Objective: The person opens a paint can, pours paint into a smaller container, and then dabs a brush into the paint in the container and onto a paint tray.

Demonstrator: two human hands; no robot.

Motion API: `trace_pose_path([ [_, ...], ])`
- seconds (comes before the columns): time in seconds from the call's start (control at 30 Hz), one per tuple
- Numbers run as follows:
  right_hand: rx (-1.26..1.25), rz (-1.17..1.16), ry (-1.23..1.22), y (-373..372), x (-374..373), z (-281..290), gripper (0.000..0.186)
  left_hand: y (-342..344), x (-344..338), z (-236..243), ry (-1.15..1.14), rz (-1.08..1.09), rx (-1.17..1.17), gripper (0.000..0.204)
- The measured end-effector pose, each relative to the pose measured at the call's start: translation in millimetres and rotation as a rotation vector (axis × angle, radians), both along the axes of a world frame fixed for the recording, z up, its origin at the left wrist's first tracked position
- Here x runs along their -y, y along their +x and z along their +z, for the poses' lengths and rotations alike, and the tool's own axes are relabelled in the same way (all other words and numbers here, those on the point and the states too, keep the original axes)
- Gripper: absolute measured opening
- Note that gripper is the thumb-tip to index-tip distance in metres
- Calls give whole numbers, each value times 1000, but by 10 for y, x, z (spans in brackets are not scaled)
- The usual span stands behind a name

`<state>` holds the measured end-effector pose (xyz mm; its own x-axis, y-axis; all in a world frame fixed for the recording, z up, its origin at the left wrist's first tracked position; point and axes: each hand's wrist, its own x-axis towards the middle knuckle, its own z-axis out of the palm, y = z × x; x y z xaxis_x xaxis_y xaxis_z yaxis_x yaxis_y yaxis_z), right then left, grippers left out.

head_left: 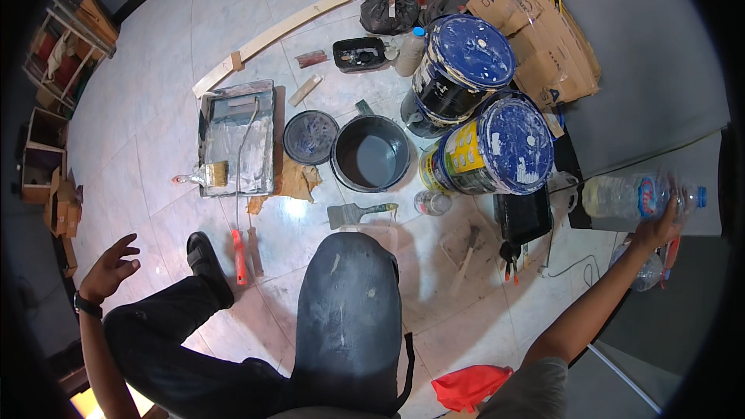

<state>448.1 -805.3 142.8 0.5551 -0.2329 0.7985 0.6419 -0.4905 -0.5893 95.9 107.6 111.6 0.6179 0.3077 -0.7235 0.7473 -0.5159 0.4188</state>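
Note:
My left hand (110, 270) is raised at the lower left, fingers apart and holding nothing. My right hand (658, 225) grips a large clear plastic bottle (609, 194) with a blue cap, on its side at the far right. Centre, a round bucket (361, 159) holds grey liquid beside its lid (309, 133). Left of them, a paint tray (256, 147) holds a brush (203, 173) and a red-handled roller (240, 256). Another brush (349, 211) lies before the bucket. Two blue-lidded pails (516, 140) stand to the right, near a black tray (521, 213).
Cardboard (535, 46) and bags (388, 8) are at the back right. A long wooden strip (279, 35) lies on the tiled floor (132, 132). Wooden crates (43, 155) line the left wall. My legs and a red cloth (469, 384) occupy the foreground.

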Motion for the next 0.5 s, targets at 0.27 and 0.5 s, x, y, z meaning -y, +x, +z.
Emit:
trace_pose_path([
  [0.27, -310, 312, 78, -869, -1185, -495, 99, 9, 199, 48, -168, -35, -46, 80],
  [0.5, -696, 537, 97, -1102, -2555, -1550, 95, -72, 129, 80, -239, 12, -33, 82],
])
